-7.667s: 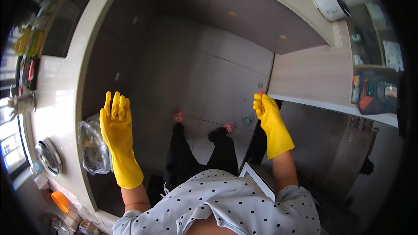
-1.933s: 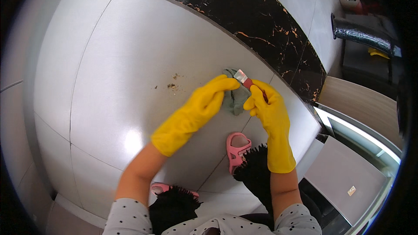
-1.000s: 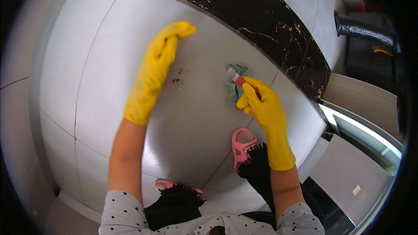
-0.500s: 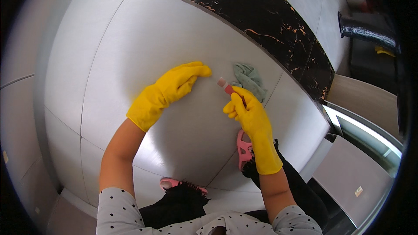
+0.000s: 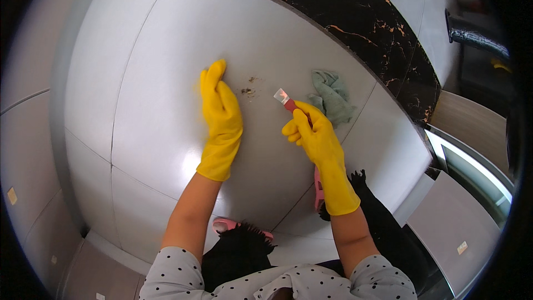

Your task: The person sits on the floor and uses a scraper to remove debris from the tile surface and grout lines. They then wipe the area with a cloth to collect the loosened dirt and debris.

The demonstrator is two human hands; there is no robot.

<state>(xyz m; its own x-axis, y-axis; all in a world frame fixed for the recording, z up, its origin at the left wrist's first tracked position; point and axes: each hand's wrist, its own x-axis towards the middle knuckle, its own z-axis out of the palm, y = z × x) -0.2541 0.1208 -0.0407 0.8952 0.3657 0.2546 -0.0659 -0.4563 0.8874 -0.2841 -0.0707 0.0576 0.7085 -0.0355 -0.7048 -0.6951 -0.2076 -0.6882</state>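
Note:
Both of my hands wear yellow rubber gloves. My right hand is closed around the reddish handle of a small scraper, whose flat metal blade points up and left over the floor. Left of that blade lies a small patch of dark brown crumbs on the pale floor tile. Just beyond the crumbs on the left, my left hand is stretched out with nothing in it, its fingers held close together and pointing away from me. A crumpled grey-green cloth rests on the floor beyond my right hand.
A black marble strip with orange veins borders the tiles at the far right. My pink sandals are near the lower edge. Grey cabinets stand at the right, and a shiny silver duct shows at the upper right.
My left hand has swung left and turned upward, uncovering the crumbs on the tile. The scraper stays in my right hand, its blade tilted a little differently. The view has shifted slightly.

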